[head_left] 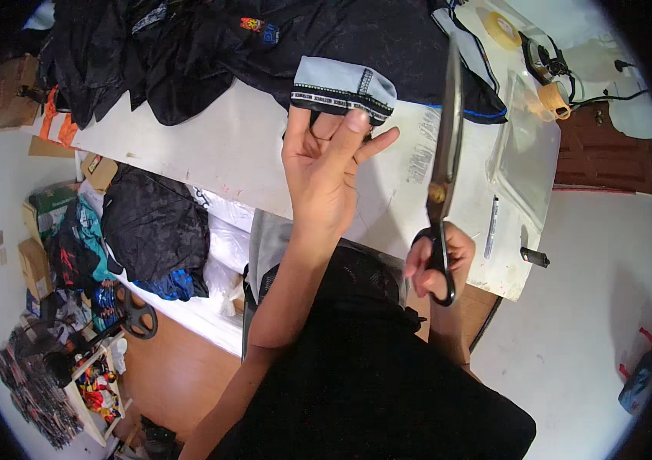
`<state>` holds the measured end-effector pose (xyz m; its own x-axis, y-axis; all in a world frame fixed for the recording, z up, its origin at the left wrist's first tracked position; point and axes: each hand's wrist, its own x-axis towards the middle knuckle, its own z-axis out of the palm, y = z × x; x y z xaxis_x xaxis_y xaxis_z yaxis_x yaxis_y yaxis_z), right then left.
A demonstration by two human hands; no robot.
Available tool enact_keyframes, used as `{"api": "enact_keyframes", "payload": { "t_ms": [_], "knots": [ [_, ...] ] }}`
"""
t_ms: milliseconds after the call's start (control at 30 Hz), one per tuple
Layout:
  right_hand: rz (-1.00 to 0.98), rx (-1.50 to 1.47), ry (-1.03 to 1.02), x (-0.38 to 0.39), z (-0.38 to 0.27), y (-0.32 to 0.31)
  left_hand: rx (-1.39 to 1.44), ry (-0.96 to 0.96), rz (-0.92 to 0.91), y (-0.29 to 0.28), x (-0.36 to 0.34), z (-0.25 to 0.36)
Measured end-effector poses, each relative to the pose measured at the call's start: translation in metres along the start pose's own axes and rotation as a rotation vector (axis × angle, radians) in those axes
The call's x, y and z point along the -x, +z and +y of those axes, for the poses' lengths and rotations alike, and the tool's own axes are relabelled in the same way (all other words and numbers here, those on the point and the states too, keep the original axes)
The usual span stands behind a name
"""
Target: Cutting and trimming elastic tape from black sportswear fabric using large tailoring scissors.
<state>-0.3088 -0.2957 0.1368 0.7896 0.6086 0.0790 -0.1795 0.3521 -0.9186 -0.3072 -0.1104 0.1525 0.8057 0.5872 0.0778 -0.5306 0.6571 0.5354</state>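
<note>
Raised over the table, my left hand [318, 176] pinches a small sewn fabric piece [337, 77]. It is light grey with dark stitching, a vertical seam and a black-and-white printed band along its lower edge. My thumb presses on the band, while other fingers are partly behind the cloth. My right hand [464, 253] grips large scissors [448, 130] by their black handles, blades pointing up and away from me. The blades look closed and stand to the right of the cloth, apart from it. Black garments [188, 46] lie across the far side of the table.
The white table [188, 149] carries a tape roll [501, 31], a clear plastic tray [529, 165], a slim silver strip [491, 228] and a small black object [534, 257] at its right edge. Piled clothes [157, 218] lie at left, near a black spoked wheel [140, 314].
</note>
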Motion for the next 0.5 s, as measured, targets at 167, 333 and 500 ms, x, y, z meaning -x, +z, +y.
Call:
{"api": "enact_keyframes", "payload": {
  "t_ms": [167,333,500],
  "knots": [
    [0.022,0.060,0.015,-0.001,-0.013,-0.019,-0.111,0.035,0.014,0.003,0.002,0.002],
    [-0.021,0.118,0.086,0.012,-0.023,-0.050,-0.135,0.011,-0.042,0.003,0.003,0.009],
    [-0.138,0.136,0.225,0.014,-0.034,-0.062,-0.161,0.062,-0.162,0.001,0.003,0.006]
  ]
}}
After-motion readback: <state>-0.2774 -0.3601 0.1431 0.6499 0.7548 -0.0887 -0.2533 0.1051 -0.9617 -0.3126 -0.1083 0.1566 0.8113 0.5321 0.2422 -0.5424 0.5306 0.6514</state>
